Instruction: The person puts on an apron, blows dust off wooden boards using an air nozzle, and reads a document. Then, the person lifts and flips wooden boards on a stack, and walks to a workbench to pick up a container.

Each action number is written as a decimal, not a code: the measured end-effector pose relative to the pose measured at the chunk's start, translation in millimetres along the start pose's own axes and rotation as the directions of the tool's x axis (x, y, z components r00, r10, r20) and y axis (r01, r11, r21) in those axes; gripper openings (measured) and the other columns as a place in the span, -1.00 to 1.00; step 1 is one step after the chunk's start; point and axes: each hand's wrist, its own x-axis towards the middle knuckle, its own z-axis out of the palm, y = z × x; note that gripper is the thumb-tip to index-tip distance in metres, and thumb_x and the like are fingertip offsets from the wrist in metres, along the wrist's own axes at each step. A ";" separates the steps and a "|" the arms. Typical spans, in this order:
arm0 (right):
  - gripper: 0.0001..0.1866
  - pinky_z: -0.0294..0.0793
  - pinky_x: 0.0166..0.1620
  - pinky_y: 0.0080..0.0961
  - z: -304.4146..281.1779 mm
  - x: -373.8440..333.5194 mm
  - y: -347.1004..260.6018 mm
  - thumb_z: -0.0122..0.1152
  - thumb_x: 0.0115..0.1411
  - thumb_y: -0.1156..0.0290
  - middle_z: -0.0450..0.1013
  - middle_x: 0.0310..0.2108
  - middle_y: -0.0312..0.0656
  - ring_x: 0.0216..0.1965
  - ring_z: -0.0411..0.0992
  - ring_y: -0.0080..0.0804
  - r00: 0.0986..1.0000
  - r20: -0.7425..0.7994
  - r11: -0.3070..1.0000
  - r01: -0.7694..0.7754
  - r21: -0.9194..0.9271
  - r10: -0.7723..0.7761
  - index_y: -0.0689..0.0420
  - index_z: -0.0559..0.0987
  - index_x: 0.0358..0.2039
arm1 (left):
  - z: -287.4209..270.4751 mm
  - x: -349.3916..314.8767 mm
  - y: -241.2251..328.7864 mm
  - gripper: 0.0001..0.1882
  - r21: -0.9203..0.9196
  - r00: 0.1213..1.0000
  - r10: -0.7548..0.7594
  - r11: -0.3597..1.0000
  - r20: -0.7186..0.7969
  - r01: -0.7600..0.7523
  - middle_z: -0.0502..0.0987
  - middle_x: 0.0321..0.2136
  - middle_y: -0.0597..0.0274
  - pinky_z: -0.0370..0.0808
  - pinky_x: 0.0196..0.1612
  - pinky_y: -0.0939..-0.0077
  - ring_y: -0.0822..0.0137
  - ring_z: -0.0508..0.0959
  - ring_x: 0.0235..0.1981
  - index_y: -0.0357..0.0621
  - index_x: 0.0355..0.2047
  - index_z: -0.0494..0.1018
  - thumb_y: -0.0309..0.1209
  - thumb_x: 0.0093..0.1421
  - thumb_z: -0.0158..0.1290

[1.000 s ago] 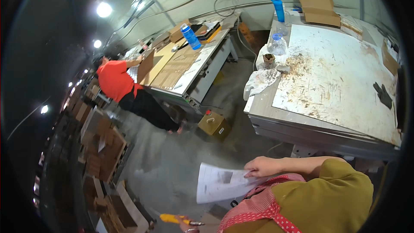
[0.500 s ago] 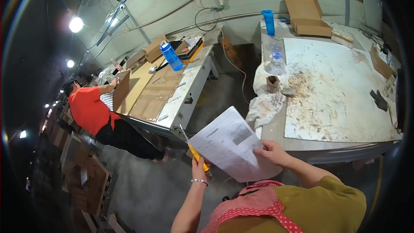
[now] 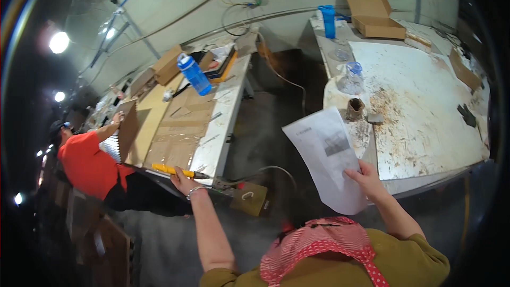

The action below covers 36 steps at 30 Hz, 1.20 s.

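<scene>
My right hand (image 3: 364,179) grips a printed white sheet of paper (image 3: 329,154) at its right edge, thumb on top. The sheet hangs before the right-hand table and curls at its lower end. My left hand (image 3: 185,182) is closed around a slim yellow tool (image 3: 164,168) with a dark end pointing right; its exact kind is not clear. That hand is at the near end of the left table, by a flattened cardboard piece (image 3: 178,127).
On the left table (image 3: 226,111) stand a blue bottle (image 3: 195,76) and boxes. A person in a red shirt (image 3: 90,162) handles cardboard there. The right table carries a stained white board (image 3: 425,127), a brown hollow piece (image 3: 355,109), a clear bottle (image 3: 351,79) and an open carton (image 3: 377,25).
My left hand has moved left, away from the paper, with the yellow tool now lying nearly level. The sheet and my right hand have shifted right.
</scene>
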 end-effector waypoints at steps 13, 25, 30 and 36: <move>-0.66 0.36 -0.12 -0.50 76.0 69.1 10.7 0.08 0.05 0.42 0.40 -0.22 -0.17 -0.22 0.39 -0.44 0.982 0.099 0.829 -0.189 0.526 0.161 0.25 0.37 -0.14 | -50.7 1.5 -121.9 -0.78 0.430 0.914 -0.405 0.828 0.015 0.360 0.36 -0.42 0.32 0.35 -0.40 0.63 0.50 0.35 -0.44 -0.23 -0.27 0.31 -0.40 0.10 0.00; -0.66 0.39 -0.15 -0.48 56.0 72.6 35.4 0.08 0.05 0.39 0.41 -0.22 -0.21 -0.23 0.40 -0.44 0.950 0.190 0.761 -0.313 0.569 0.249 0.21 0.36 -0.14 | -68.4 31.3 -139.7 -0.77 0.608 0.995 -0.102 0.789 -0.016 0.091 0.35 -0.50 0.30 0.31 -0.40 0.59 0.46 0.29 -0.50 -0.29 -0.37 0.34 -0.47 -0.02 0.12; -0.66 0.40 -0.15 -0.47 40.2 62.0 36.9 0.09 0.04 0.40 0.41 -0.22 -0.20 -0.22 0.40 -0.43 0.955 0.230 0.715 -0.294 0.634 0.189 0.20 0.38 -0.14 | -48.4 0.9 -134.2 -0.73 0.718 0.997 -0.074 0.693 -0.017 0.063 0.38 -0.55 0.25 0.32 -0.44 0.58 0.43 0.31 -0.55 -0.32 -0.34 0.35 -0.41 0.00 0.10; -0.67 0.40 -0.13 -0.45 23.7 67.0 50.9 0.09 0.04 0.43 0.41 -0.22 -0.18 -0.21 0.40 -0.42 0.939 0.269 0.687 -0.340 0.642 0.213 0.19 0.39 -0.14 | -51.1 -9.4 -146.3 -0.66 0.804 0.986 -0.162 0.580 -0.043 0.131 0.40 -0.56 0.20 0.33 -0.46 0.59 0.40 0.36 -0.57 -0.35 -0.32 0.34 -0.26 0.08 0.02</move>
